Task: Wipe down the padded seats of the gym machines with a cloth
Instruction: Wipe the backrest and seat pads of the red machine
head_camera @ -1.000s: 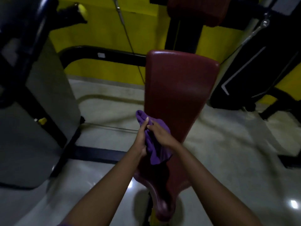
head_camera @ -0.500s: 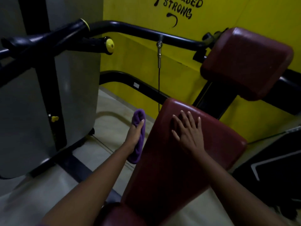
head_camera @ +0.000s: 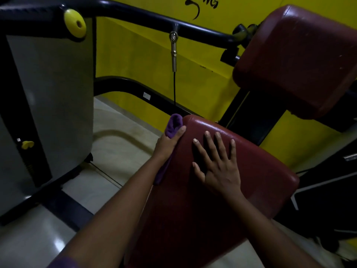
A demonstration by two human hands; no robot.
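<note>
A long maroon padded seat (head_camera: 251,171) slopes up from the bottom centre toward the middle of the view. My right hand (head_camera: 216,167) lies flat on its upper part with the fingers spread. My left hand (head_camera: 168,144) holds a purple cloth (head_camera: 173,125) against the pad's upper left edge; the cloth sticks out above the fingers and hangs below the wrist. A second maroon pad (head_camera: 297,60) sits higher at the upper right.
A grey weight-stack shroud (head_camera: 48,105) stands at the left with a yellow pin (head_camera: 27,145). A black frame bar (head_camera: 154,20) with a yellow end cap (head_camera: 75,23) runs overhead, and a cable with a metal clip (head_camera: 173,53) hangs from it. Behind is a yellow wall (head_camera: 135,60).
A second ago both hands held the cloth together over the pad. My right hand has let go and now rests flat on the pad. My left hand brought the cloth to the pad's left edge.
</note>
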